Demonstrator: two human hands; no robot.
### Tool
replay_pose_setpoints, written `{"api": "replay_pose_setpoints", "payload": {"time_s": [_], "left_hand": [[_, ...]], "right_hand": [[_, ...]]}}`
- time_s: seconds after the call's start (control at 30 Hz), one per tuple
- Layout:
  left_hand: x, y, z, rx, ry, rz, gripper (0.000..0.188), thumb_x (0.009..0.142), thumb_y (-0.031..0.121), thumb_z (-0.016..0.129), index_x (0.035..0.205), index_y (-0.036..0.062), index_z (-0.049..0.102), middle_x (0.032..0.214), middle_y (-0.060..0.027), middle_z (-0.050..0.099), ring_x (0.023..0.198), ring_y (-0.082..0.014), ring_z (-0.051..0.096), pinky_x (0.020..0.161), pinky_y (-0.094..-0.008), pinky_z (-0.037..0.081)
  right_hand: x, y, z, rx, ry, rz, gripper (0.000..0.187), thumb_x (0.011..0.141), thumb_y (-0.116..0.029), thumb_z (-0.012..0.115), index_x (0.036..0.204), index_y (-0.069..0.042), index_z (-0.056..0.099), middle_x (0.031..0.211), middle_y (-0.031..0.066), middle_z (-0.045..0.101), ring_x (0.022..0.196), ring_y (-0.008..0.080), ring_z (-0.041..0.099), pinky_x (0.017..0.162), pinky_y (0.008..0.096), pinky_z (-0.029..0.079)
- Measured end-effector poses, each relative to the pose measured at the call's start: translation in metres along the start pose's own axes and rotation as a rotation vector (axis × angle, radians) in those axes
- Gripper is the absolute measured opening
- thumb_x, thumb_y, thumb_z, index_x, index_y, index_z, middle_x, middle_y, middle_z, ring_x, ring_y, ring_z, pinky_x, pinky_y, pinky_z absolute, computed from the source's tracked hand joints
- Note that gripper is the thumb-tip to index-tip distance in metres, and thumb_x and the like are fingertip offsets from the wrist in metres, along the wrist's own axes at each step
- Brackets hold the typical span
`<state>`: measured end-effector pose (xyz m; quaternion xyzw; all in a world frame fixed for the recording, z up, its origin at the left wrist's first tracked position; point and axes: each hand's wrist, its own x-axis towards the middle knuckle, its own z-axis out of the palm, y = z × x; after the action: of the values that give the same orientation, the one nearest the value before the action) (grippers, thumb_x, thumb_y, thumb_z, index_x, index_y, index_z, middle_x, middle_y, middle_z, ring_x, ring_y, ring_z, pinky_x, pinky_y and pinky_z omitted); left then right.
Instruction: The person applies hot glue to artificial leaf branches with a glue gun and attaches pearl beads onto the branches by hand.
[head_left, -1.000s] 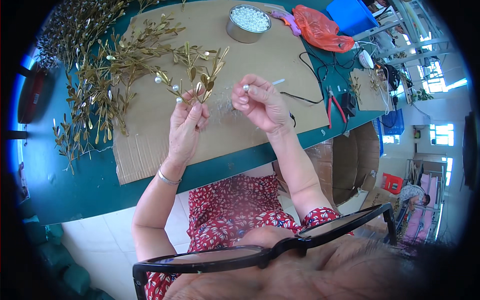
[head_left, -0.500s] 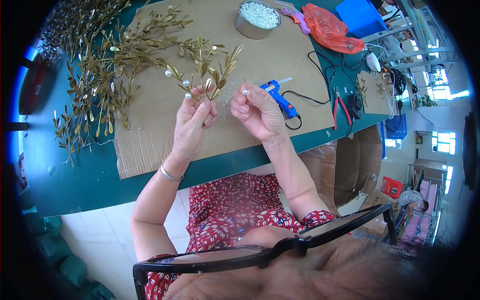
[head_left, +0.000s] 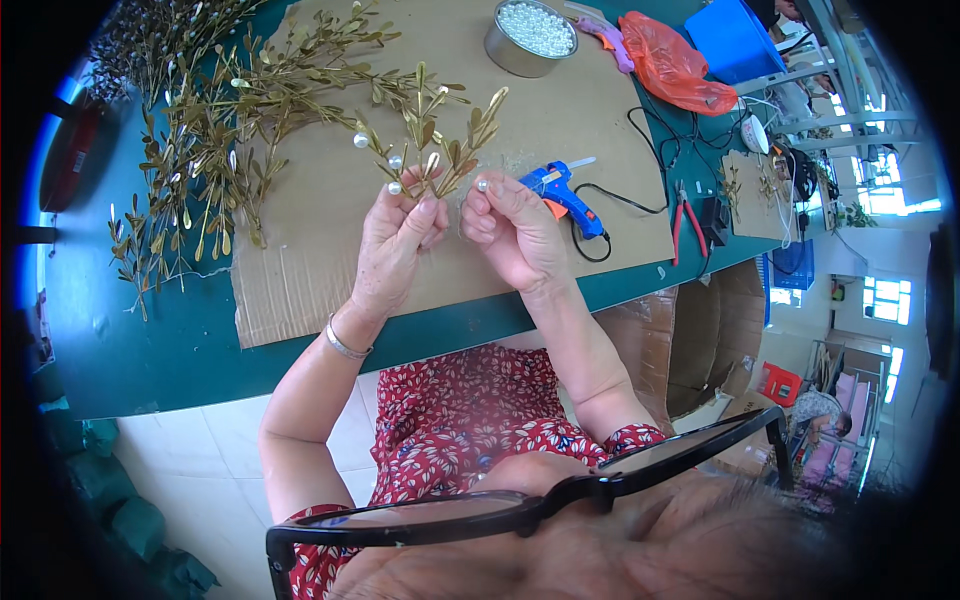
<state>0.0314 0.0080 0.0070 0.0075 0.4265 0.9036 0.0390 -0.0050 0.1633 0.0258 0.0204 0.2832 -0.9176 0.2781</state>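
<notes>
Between thumb and fingers, my left hand (head_left: pixel 398 238) grips the lower stem of a gold artificial leaf sprig (head_left: pixel 428 140). Several white pearl beads (head_left: pixel 361 140) sit on its left twigs, the lowest just above my fingertips. Pinched at the fingertips of my right hand (head_left: pixel 518 228) is a single white pearl bead (head_left: pixel 483 185), close beside the sprig's right leaves but apart from them. A blue glue gun (head_left: pixel 568 196) lies on the cardboard just right of my right hand. Beyond the sprig stands a round metal tin (head_left: pixel 520 62) full of pearl beads.
Gold leaf branches (head_left: pixel 215 130) are heaped on the left of the cardboard sheet (head_left: pixel 310 285). Red-handled pliers (head_left: pixel 688 225), black cords, a red plastic bag (head_left: pixel 670 70) and a blue bin (head_left: pixel 735 40) lie to the right. An open carton (head_left: pixel 640 335) stands below the table edge.
My left hand and the sprig have shifted slightly right, nearer my right hand. The pearl bead stays pinched in my right fingers. The table view has shifted a little.
</notes>
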Motion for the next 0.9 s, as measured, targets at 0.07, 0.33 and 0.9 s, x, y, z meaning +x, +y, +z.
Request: {"api": "replay_pose_setpoints", "payload": {"time_s": [0.07,0.33,0.9], "left_hand": [[0.0,-0.001,-0.001,0.015,-0.004,0.001,0.035,0.097,0.008,0.045,0.13,-0.0006,0.04,0.08,-0.0027,0.047,0.065,-0.0064,0.035,0.059,-0.0202,0.031],[0.0,-0.003,-0.002,0.033,0.002,-0.021,0.036,0.096,0.007,0.045,0.131,-0.0002,0.041,0.079,-0.0015,0.048,0.065,-0.0058,0.036,0.059,-0.0202,0.031],[-0.002,-0.003,0.001,0.159,0.038,0.045,0.037,0.095,0.009,0.05,0.131,0.0019,0.043,0.087,0.0012,0.052,0.074,-0.0045,0.046,0.064,-0.0181,0.037]], "right_hand": [[0.0,0.002,0.001,-0.022,0.003,-0.011,0.014,0.089,-0.012,0.061,0.096,-0.001,0.059,0.074,0.0053,0.057,0.062,0.011,0.049,0.055,0.0227,0.039],[0.0,0.008,0.007,-0.12,0.03,-0.073,0.011,0.089,-0.011,0.061,0.093,-0.001,0.061,0.073,0.0043,0.057,0.062,0.01,0.051,0.054,0.0225,0.04],[0.0,0.012,0.007,-0.231,0.08,-0.209,0.008,0.085,-0.005,0.064,0.091,-0.001,0.061,0.071,0.003,0.058,0.061,0.0094,0.052,0.054,0.0214,0.041]]}}
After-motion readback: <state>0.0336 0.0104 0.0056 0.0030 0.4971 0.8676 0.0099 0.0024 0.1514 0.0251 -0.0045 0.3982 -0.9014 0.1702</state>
